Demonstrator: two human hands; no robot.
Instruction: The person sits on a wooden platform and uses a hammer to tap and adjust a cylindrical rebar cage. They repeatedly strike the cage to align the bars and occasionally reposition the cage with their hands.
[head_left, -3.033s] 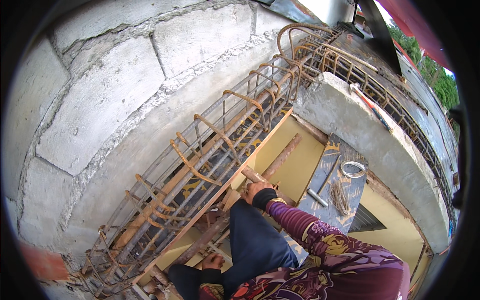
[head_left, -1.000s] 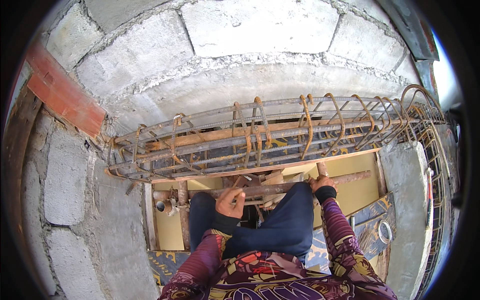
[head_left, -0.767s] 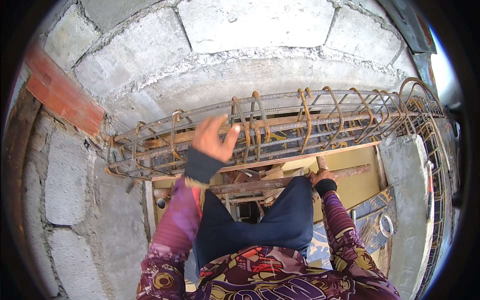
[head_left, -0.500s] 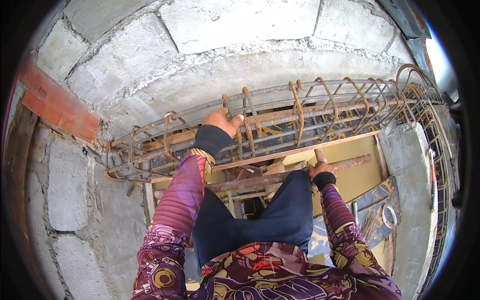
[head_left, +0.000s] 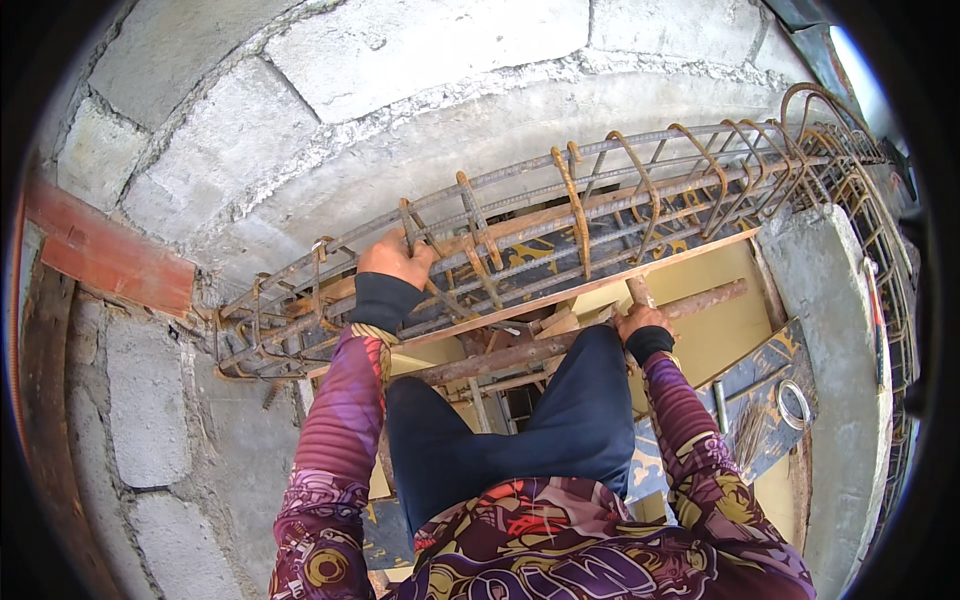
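A long rebar cage (head_left: 680,188) of rusty bars and bent stirrups runs along the block wall. My left hand (head_left: 397,262) is closed around a stirrup (head_left: 408,222) near the cage's left part; the stirrup leans, its lower end further right. Part of it is hidden by the fingers. Lower right, my right hand (head_left: 642,320) grips a round wooden pole (head_left: 640,290) beside my knee, where it meets a horizontal pole (head_left: 712,297). The grip is partly hidden by the cuff.
Under the cage lies a patterned formwork board (head_left: 545,258) with a wooden edge. A concrete ledge (head_left: 835,300) stands at the right, with more rebar beyond it. On a lower board sit a wire bundle (head_left: 750,430) and a ring-shaped roll (head_left: 793,405). A red board (head_left: 120,265) juts out at left.
My left hand has moved left along the cage, and the stirrup in it slants more. My right hand stays on the pole. The whole view has shifted a little.
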